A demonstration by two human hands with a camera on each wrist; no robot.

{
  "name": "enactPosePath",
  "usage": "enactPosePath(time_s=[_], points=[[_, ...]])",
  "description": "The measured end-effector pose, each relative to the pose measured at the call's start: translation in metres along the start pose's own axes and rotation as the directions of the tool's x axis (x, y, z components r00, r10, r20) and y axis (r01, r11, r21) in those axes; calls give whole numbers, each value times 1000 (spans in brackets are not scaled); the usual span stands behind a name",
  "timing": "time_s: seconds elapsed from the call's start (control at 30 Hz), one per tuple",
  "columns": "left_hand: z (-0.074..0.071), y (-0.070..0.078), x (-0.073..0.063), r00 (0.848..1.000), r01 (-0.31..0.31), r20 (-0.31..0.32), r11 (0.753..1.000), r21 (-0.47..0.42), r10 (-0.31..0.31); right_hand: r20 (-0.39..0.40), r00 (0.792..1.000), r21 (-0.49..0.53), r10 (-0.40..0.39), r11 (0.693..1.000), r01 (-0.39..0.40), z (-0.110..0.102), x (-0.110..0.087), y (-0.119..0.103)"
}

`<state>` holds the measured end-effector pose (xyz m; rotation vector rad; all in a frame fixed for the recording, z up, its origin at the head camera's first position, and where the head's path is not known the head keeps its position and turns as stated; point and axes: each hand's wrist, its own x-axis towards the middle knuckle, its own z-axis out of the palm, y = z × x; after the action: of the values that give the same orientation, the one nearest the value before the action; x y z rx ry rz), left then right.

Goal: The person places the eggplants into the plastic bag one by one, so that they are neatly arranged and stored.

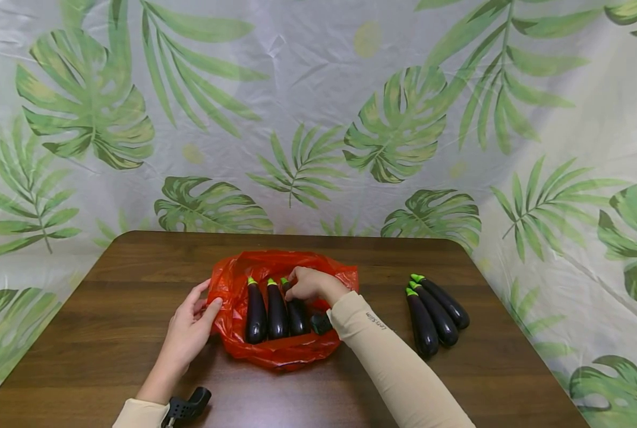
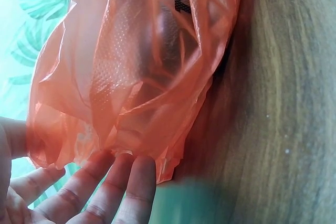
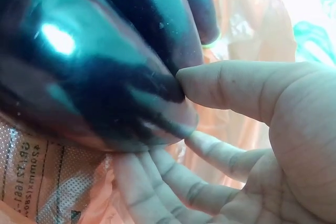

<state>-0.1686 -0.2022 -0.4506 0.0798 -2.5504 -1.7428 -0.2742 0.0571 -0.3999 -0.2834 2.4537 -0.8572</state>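
The right hand (image 1: 310, 284) has its fingers bent around the stem end of the right-hand eggplant (image 1: 297, 318); the thumb and the fingers leave only the width of this eggplant between them. The left hand (image 1: 187, 327) holds the left rim of the red plastic bag (image 1: 281, 361), the thumb on the near side and the other fingers behind the thin plastic.

The bag lies with its mouth wide and facing up. Inside it are three eggplants in a row: the left eggplant (image 1: 256, 318), the middle eggplant (image 1: 277, 315) and the one under the right hand, all with green stem ends toward the far side.

To the right, well apart from the bag, three more eggplants (image 1: 440, 321) lie close together on the wooden table (image 1: 99, 333), near its right edge. Bare wood shows between them and the bag, and the right sleeve (image 1: 393, 368) crosses over part of it. A narrower strip separates the bag from the far edge, and behind this hangs a leaf-patterned curtain (image 1: 308, 89).
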Motion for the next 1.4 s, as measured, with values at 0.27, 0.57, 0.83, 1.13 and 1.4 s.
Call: enactPosePath(time_s=[0.27, 0.57, 0.83, 1.13, 1.4], points=[[1, 2, -1, 1000, -2, -4, 1000, -1, 2, -8, 1000, 20, 15, 1000, -15, 0, 1, 2], [1, 2, 1, 1000, -3, -6, 1000, 9, 3, -19, 1000, 33, 22, 999, -22, -1, 0, 1], [1, 3, 0, 1000, 0, -2, 1000, 15, 0, -46, 999, -42, -4, 999, 2, -5, -2, -2], [1, 3, 0, 1000, 6, 1, 1000, 11, -6, -68, 997, -98, -38, 995, 31, -10, -6, -8], [0, 1, 0, 1000, 10, 1, 1000, 2, -10, -61, 994, -137, -89, 987, 80, -16, -10, -23]])
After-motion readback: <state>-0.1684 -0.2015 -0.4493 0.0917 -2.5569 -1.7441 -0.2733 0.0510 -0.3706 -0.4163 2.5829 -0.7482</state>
